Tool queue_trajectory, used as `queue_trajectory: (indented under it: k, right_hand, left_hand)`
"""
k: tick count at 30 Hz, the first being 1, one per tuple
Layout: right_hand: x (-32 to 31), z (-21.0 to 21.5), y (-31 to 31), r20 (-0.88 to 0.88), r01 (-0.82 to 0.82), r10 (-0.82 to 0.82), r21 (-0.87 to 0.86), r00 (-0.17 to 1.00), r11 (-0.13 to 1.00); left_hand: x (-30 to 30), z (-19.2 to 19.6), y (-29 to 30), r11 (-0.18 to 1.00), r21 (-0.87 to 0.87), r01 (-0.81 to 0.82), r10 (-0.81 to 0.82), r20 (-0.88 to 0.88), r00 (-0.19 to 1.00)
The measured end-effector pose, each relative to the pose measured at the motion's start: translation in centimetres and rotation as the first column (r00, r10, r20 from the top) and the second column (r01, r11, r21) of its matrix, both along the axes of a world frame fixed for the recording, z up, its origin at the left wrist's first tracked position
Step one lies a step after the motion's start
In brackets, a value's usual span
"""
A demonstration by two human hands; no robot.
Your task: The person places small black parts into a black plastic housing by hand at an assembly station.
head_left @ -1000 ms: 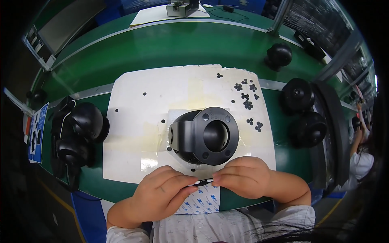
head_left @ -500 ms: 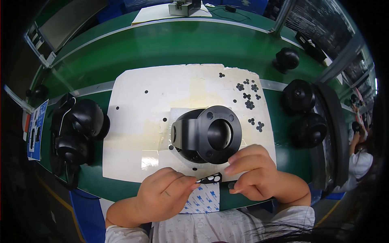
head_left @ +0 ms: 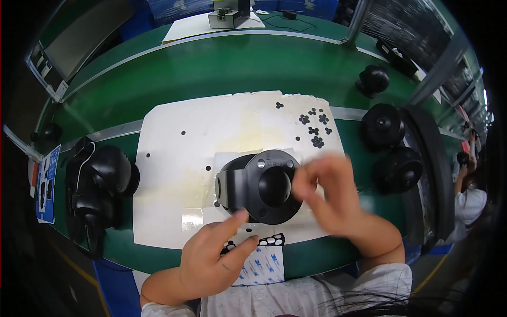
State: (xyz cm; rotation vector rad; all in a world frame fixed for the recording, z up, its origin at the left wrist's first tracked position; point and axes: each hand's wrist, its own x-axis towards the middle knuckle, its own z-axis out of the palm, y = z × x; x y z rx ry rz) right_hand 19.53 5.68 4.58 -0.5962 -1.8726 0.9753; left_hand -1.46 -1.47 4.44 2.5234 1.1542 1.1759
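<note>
A black rounded housing [head_left: 232, 185] lies on its side at the middle of the white board, its flat ring base [head_left: 252, 198] facing me. Round spots sit around the ring. My left hand [head_left: 208, 259] holds a black strip with white round dots [head_left: 272, 240], partly hidden by the fingers. Its index finger reaches up to the lower edge of the housing. My right hand [head_left: 334, 198] is smeared by motion at the right edge of the ring, thumb and forefinger drawn together. Whatever is between those fingertips does not show. White backing paper with blue print [head_left: 264, 267] lies below the strip.
Black flower-shaped pieces [head_left: 317, 142] and single black discs [head_left: 183, 133] are scattered over the board [head_left: 163, 185]. More black housings stand left [head_left: 112, 169] and right [head_left: 383, 126]. A metal rail crosses behind. A co-worker's arm [head_left: 465, 171] shows far right.
My right hand has risen from the board's front edge to the ring, its small black disc no longer visible. My left index finger has stretched toward the housing. The whole view has shifted slightly.
</note>
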Motion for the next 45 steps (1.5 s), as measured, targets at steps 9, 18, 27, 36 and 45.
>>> queue_trajectory:
  k: [9, 18, 27, 36, 45]
  right_hand:
    - [0.6, 0.3, 2.0, -0.14, -0.08, 0.014, -0.473, 0.99, 0.877]
    - [0.4, -0.1, 1.8, -0.063, -0.003, -0.017, -0.306, 0.998, 0.952]
    - [0.4, -1.3, 1.4, -0.05, 0.117, -0.128, -0.183, 0.991, 0.976]
    - [0.8, 1.7, 1.7, 0.28, 0.233, -0.327, 0.321, 0.903, 0.918]
    - [-1.9, 1.1, 2.5, 0.181, -0.042, 0.05, -0.05, 0.982, 0.998]
  left_hand:
    - [-0.9, 0.0, -0.5, 1.0, 0.01, -0.017, 0.019, -0.217, 0.976]
    - [-0.8, 0.1, -0.7, 1.0, 0.021, -0.021, 0.027, -0.292, 0.956]
    - [-0.7, -0.1, -0.6, 0.999, -0.017, -0.041, 0.033, -0.313, 0.949]
    - [-0.7, 0.3, -1.0, 0.998, -0.006, -0.065, 0.059, -0.339, 0.939]
    - [-0.6, -0.1, -0.6, 0.998, 0.044, -0.054, 0.064, -0.28, 0.958]
